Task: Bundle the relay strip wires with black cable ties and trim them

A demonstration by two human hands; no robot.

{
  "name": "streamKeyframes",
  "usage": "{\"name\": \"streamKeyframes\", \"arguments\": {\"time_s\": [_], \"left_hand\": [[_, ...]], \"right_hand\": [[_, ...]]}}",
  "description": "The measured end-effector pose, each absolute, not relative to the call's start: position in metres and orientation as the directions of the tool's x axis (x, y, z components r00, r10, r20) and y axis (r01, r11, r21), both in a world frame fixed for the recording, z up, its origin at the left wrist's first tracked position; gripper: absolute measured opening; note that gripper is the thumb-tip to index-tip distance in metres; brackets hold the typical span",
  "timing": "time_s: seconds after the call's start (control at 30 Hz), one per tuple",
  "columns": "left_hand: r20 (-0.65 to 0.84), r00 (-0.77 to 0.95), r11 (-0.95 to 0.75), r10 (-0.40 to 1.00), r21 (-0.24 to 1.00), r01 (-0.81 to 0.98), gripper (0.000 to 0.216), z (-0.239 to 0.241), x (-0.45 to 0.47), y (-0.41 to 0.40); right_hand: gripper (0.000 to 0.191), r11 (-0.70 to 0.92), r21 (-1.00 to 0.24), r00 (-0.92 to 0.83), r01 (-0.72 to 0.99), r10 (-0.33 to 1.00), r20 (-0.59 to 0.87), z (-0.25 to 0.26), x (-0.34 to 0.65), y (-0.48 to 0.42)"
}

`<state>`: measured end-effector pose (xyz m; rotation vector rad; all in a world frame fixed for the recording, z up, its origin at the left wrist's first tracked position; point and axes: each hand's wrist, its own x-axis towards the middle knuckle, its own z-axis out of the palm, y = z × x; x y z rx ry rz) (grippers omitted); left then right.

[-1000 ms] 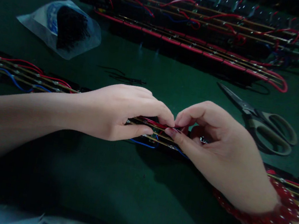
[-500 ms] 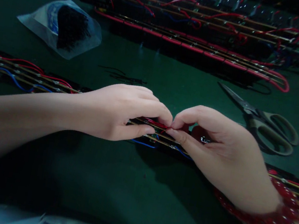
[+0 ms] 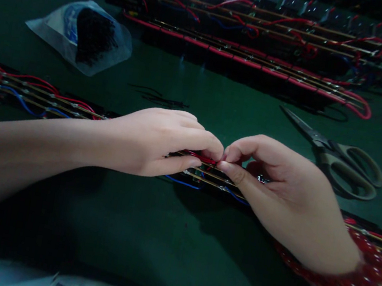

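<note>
A long strip of brass rails with red and blue wires (image 3: 36,89) runs across the table beneath both hands. My left hand (image 3: 162,141) lies over its middle, fingers bent around the red wires (image 3: 198,156), thumb along the near side. Touching its index fingertip, my right hand (image 3: 281,191) pinches with thumb and index finger beside those wires. What sits in the pinch is hidden by the fingertips. A red bead bracelet (image 3: 366,272) circles my right wrist.
Scissors (image 3: 330,153) lie beyond my right hand, blades pointing left. Loose black cable ties (image 3: 163,99) rest behind my left hand. Further back are a clear bag (image 3: 119,49) of black ties and another wired rail assembly (image 3: 244,59) bound with red cable.
The whole view has shifted slightly, so everything appears a little further right. Both hands keep nearly the same pose at the red wires.
</note>
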<state>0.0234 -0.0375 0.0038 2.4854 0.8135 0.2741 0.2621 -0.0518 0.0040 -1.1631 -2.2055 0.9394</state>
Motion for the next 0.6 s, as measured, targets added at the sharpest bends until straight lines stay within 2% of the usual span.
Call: {"name": "streamKeyframes", "arguments": {"time_s": [0.6], "left_hand": [[0.054,0.806,-0.723,0.589,0.481,0.496,0.026,0.0009,0.0225,-0.0361]], "right_hand": [[0.008,0.380,-0.787,-0.478,0.486,0.870,0.125,-0.0005,0.2632,-0.0541]]}}
